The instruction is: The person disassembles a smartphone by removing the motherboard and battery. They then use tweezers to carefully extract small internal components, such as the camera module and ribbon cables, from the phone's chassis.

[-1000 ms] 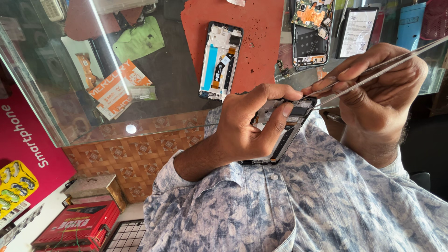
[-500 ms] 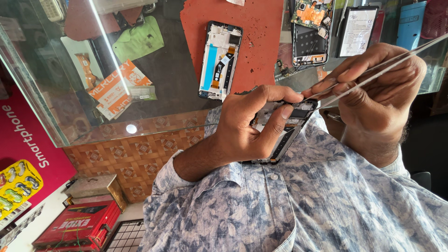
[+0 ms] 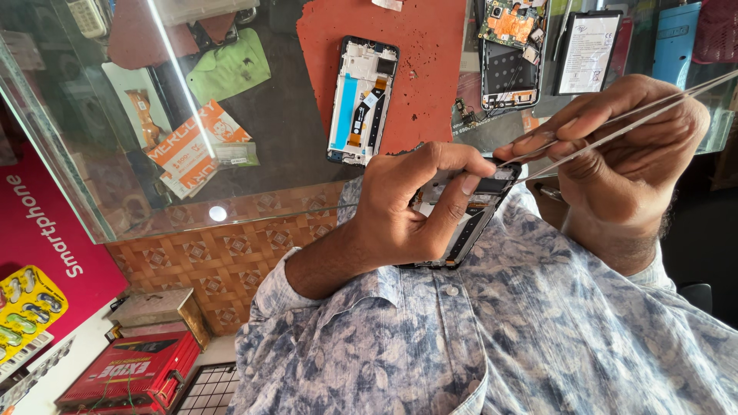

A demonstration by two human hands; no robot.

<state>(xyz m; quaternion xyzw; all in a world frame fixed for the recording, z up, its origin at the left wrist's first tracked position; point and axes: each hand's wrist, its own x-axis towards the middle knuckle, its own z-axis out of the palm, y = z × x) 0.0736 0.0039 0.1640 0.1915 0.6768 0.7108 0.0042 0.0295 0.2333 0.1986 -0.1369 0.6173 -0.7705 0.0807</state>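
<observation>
Glass counter (image 3: 92,192) carried a red mat (image 3: 430,77) toward its far edge, with an opened phone frame (image 3: 363,100) lying on the mat's left side. Off the counter's near edge, your left hand (image 3: 407,215) wrapped the phone (image 3: 461,223), long axis slanting up to the right. Your right hand (image 3: 630,161) sat to its right, pinching tweezers (image 3: 615,127) nearly closed, tips at the phone's top end.

Under your glass counter: orange-white printed packet (image 3: 191,150), left of centre. Top right: white rectangular label on black battery (image 3: 587,52). Far left: red sign (image 3: 48,238), yellow blister pack (image 3: 24,311). Bottom left: red box (image 3: 131,373).
</observation>
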